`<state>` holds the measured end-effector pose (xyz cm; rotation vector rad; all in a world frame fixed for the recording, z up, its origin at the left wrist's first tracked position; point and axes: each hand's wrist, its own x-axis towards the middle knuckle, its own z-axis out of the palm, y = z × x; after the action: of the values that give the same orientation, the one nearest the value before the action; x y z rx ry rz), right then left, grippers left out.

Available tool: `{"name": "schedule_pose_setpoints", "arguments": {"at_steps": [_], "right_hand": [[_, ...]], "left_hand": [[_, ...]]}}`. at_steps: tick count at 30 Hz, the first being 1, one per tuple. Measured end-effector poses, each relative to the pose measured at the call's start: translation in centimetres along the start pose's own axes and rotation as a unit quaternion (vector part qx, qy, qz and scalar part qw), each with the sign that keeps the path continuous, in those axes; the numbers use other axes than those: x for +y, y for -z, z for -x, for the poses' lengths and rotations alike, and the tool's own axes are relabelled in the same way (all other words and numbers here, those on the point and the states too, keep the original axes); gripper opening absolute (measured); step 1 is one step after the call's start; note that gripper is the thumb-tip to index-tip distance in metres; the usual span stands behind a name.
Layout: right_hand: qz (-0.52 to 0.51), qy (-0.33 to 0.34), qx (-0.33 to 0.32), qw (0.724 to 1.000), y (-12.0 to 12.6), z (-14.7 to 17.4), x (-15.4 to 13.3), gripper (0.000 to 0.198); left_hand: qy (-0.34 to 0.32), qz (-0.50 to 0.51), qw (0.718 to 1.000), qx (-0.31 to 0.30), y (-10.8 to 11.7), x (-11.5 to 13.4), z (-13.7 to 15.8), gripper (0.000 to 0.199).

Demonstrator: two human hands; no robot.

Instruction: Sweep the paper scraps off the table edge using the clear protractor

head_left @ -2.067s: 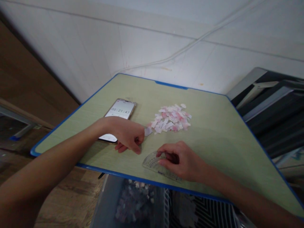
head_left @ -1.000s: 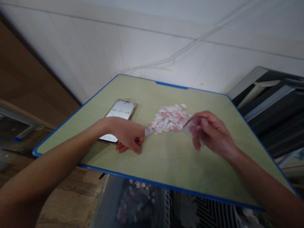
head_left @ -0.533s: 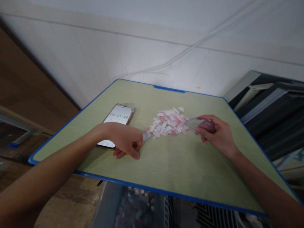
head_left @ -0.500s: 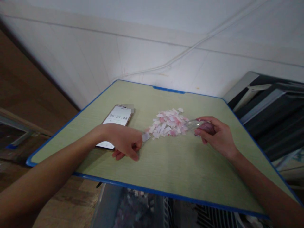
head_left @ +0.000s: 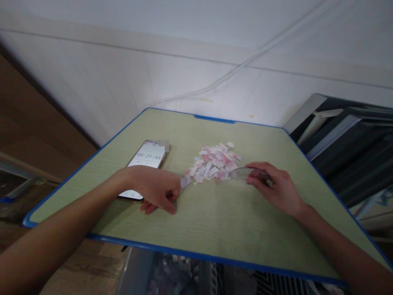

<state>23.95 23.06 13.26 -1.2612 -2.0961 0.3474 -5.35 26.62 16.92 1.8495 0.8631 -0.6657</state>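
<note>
A loose pile of small white and pink paper scraps (head_left: 211, 162) lies on the green table. My right hand (head_left: 281, 186) grips a clear curved piece of plastic that looks like a protractor (head_left: 239, 173), its rounded edge against the right side of the pile. At the pile's left side, my left hand (head_left: 156, 188) rests on the table with its fingers curled. A pale scrap and what may be a see-through edge show beside its knuckles; what the fingers hold is hidden. My left wrist covers part of a phone (head_left: 149, 153) showing a timer.
The table (head_left: 196, 225) has a blue rim and stands against a white wall (head_left: 123, 78) with a cable along it. Dark folded furniture (head_left: 346, 139) leans at the right. Below the front edge sits a grey bin (head_left: 138, 270) with scraps inside.
The view has shifted slightly. My right hand has tilted the clear plastic piece lower and flatter against the pile's right side. My left hand keeps nearly the same place. The timer advanced one second.
</note>
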Motion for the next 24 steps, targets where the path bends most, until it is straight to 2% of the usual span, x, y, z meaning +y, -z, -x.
{"name": "schedule_pose_setpoints", "arguments": {"at_steps": [6,11,15,20,24], "right_hand": [[-0.035,0.009,-0.05,0.998,-0.77,0.08,-0.38,0.019],[-0.02,-0.001,0.004,1.0,-0.61,-0.04,-0.52,0.018],[-0.034,-0.001,-0.023,0.999,-0.46,-0.12,-0.47,0.019],[-0.061,-0.025,-0.009,0.998,-0.29,-0.13,-0.52,0.018],[-0.06,-0.022,-0.033,0.997,-0.34,-0.16,-0.52,0.018]], "left_hand": [[0.006,0.0,1.0,0.001,-0.04,-0.19,-0.07,0.029],[0.013,0.0,1.0,-0.003,-0.04,-0.07,0.02,0.028],[0.011,-0.002,1.0,-0.002,-0.02,-0.06,0.04,0.028],[0.001,-0.002,1.0,-0.004,0.0,-0.3,-0.06,0.029],[-0.005,-0.005,1.0,-0.002,0.02,-0.43,-0.11,0.028]]}}
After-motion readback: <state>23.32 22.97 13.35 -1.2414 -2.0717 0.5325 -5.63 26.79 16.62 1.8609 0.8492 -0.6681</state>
